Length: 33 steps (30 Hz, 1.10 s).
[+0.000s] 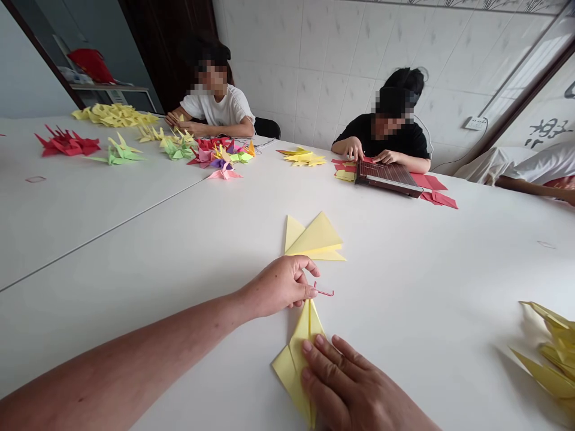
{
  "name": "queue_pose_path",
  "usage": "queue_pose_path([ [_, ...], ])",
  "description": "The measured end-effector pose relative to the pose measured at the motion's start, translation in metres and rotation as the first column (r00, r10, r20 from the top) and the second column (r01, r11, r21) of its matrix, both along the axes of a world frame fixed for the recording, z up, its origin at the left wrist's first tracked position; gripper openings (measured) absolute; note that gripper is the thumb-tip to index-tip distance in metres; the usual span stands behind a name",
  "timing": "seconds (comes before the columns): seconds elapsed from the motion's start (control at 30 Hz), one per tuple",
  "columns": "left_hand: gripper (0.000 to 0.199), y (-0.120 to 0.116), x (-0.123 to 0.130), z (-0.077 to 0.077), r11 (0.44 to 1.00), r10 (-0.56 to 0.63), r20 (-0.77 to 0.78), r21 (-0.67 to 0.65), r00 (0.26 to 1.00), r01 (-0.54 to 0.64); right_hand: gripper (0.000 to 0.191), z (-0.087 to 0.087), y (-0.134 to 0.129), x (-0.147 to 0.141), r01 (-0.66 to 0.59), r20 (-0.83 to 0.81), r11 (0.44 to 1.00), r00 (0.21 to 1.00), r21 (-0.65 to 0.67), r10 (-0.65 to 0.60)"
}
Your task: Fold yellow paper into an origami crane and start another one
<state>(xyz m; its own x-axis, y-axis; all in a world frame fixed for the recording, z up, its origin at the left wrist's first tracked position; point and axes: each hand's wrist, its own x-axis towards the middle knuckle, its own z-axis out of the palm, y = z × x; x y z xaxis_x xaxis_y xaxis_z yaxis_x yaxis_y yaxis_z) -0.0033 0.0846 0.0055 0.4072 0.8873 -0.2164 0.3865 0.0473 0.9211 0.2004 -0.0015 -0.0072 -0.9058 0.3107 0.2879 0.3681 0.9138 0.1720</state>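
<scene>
A yellow paper [294, 350], folded into a narrow kite shape with a centre crease, lies on the white table in front of me. My left hand [287, 284] is at its far tip, thumb and curled fingers closed there, the index finger raised a little apart. Flat across the paper's right side rests my right hand [345, 383], fingers stretched out and pressing on it. Just beyond my left hand are folded yellow paper pieces [317, 236]. A small thin red mark [325, 293] shows beside my left fingertips; what it is I cannot tell.
Yellow folded paper cranes [554, 353] lie at the right edge. Across the table [135, 269] sit two people, with red cranes [67, 142], a yellow pile [114, 115], mixed-colour cranes [224, 152] and a dark slatted board [389, 178] over red paper. A seam crosses the tabletop.
</scene>
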Motion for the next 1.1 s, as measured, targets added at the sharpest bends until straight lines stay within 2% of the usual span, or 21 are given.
queue_pose_path([
  [0.17, 0.034, 0.001, -0.005, 0.010, 0.998, -0.028, -0.009, -0.056, 1.000, 0.027, 0.034, 0.000, 0.000, 0.000, 0.000, -0.016, 1.000, 1.000, 0.010, 0.000],
  [0.33, 0.033, 0.006, -0.017, 0.018, 0.975, -0.104, 0.096, -0.185, 0.990, 0.121, 0.034, -0.001, 0.000, 0.000, -0.007, -0.007, 1.000, 1.000, 0.016, 0.007],
  [0.57, 0.030, 0.005, -0.013, 0.015, 0.980, -0.110, 0.077, -0.158, 0.991, 0.121, 0.041, 0.001, 0.001, 0.002, -0.022, 0.020, 1.000, 1.000, 0.008, 0.021],
  [0.83, 0.032, 0.002, -0.007, 0.009, 0.997, -0.047, 0.034, -0.060, 0.998, 0.049, 0.033, -0.002, 0.000, 0.001, 0.003, -0.045, 1.000, 0.999, 0.031, -0.001],
  [0.97, 0.043, -0.003, -0.008, 0.012, 0.998, -0.051, -0.006, -0.025, 0.999, 0.051, 0.037, 0.000, 0.000, 0.000, -0.009, -0.044, 1.000, 0.999, 0.011, 0.009],
  [1.1, 0.056, -0.010, -0.007, 0.016, 0.996, -0.084, -0.126, 0.014, 0.989, 0.086, 0.041, 0.002, 0.000, 0.000, -0.009, -0.023, 0.999, 1.000, -0.036, 0.008],
])
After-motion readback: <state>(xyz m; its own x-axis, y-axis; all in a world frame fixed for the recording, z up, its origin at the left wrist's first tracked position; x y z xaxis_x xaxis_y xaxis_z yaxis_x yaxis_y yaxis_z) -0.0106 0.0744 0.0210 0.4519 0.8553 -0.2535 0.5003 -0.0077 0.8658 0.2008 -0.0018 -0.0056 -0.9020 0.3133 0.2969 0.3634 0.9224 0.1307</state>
